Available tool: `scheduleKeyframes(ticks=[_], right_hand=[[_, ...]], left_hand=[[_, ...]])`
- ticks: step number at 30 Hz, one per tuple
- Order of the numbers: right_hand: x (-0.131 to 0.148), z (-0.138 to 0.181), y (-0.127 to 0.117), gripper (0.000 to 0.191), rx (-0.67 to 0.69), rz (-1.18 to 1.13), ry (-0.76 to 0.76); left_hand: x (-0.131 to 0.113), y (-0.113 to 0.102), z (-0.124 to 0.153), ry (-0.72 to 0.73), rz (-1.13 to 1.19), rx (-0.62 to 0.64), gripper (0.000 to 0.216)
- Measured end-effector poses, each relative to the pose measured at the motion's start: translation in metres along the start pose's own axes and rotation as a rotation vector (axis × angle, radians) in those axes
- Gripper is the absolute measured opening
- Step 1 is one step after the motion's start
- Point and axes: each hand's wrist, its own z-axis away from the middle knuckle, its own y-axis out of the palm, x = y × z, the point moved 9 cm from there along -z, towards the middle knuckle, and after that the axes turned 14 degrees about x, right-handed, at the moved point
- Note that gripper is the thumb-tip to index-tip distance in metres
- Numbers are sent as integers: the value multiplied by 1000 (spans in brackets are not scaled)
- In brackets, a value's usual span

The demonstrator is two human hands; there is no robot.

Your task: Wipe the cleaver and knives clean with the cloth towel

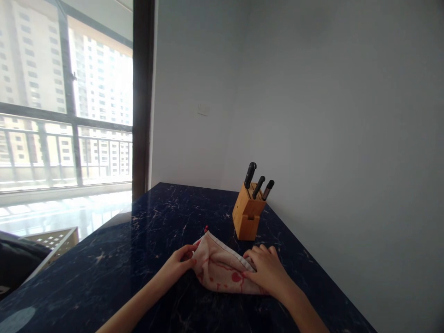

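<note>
A pale pink cloth (222, 270) with red markings and a stitched hem lies bunched on the dark blue marbled table (166, 217). My left hand (182, 260) pinches its left edge between thumb and fingers. On the right side, my right hand (265, 268) grips the cloth's other edge, thumb in front and fingers behind. A peak of fabric stands up near the left hand, with a small red tip showing behind it. Just beyond the right hand stands a wooden knife block (249, 212), not touched by either hand.
Several dark-handled tools, among them a black-handled knife (250, 175), stick up from the block. A grey wall (329, 138) borders the table's right side. At the left are a light perforated chair or frame (57, 247) with dark fabric, and large windows (69, 115).
</note>
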Motion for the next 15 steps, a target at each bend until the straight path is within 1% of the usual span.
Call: scheduleKeyframes(ticks=[2, 4, 5, 7, 9, 10, 12, 15], right_hand=[[2, -1, 4, 21, -14, 9, -1], [1, -2, 6, 26, -31, 20, 20], [0, -3, 7, 27, -33, 26, 31], [-1, -5, 10, 22, -21, 36, 34], [0, -6, 11, 16, -13, 44, 29], [-1, -6, 11, 15, -16, 45, 31], [-1, -7, 9, 14, -40, 39, 41], [-3, -6, 5, 14, -75, 2, 60]], left_hand=[[-7, -3, 5, -20, -120, -25, 32], [-20, -6, 11, -8, -260, -63, 24], [-27, -7, 14, 15, -301, -74, 21], [-41, -5, 18, 90, -357, -64, 18], [-52, -2, 20, 157, -380, -50, 18], [-54, -3, 20, 166, -377, -49, 19], [-55, -4, 20, 148, -352, -42, 19], [-55, -4, 19, 126, -313, 18, 18]])
